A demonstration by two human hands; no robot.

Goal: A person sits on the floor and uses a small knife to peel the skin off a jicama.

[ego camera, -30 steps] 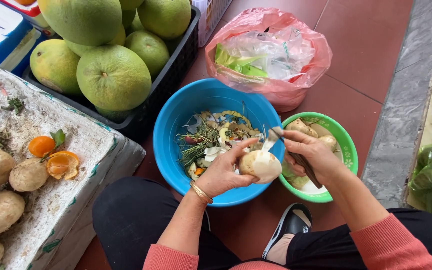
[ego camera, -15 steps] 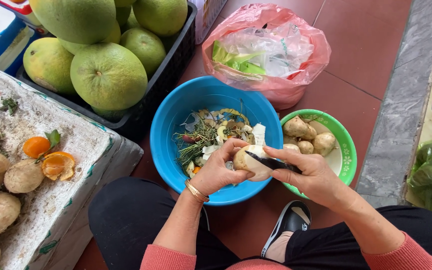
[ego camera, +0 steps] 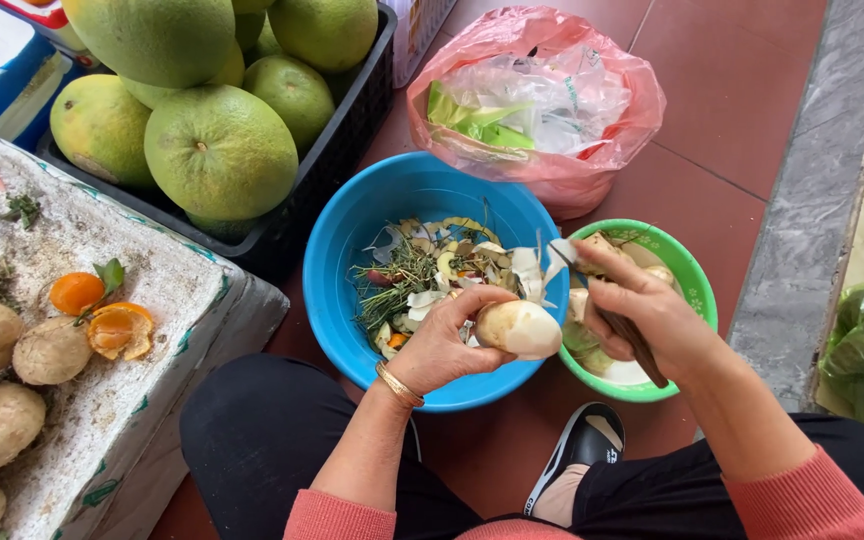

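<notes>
Left hand point(ego camera: 442, 345) cups a half-peeled, firm, likely slippery potato point(ego camera: 519, 328) by its unpeeled end above the blue basin point(ego camera: 352, 240), while beside it the right hand point(ego camera: 642, 310) clamps a knife point(ego camera: 617, 320).

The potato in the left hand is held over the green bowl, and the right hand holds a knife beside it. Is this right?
Not quite. In the head view the left hand holds the potato over the blue bowl, not the green one. The green bowl lies under the right hand, which does hold a knife beside the potato.
</notes>
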